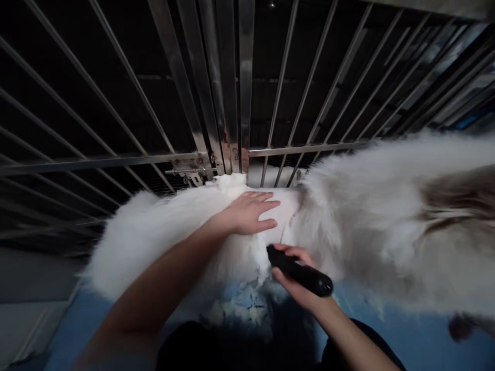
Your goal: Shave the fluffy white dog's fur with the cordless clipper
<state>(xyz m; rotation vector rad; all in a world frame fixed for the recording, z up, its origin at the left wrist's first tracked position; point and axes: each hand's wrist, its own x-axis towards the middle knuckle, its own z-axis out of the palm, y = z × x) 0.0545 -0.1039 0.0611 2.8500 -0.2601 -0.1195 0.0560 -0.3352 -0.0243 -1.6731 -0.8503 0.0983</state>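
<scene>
Holding black clipper (303, 274) | right hand (300, 295): grip clamped round it | left hand (249, 214): fingers apart, on animal (286, 206)

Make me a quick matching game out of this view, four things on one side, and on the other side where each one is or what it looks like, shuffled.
1. Left hand
2. Clippers
3. Floor
4. Bolt latch

A. Blue, with loose white fur on it
B. Metal, on the barred cage
C. Fingers spread on the shaved patch
D. Black, gripped in the right hand

Right pairs: 1-C, 2-D, 3-A, 4-B.
</scene>
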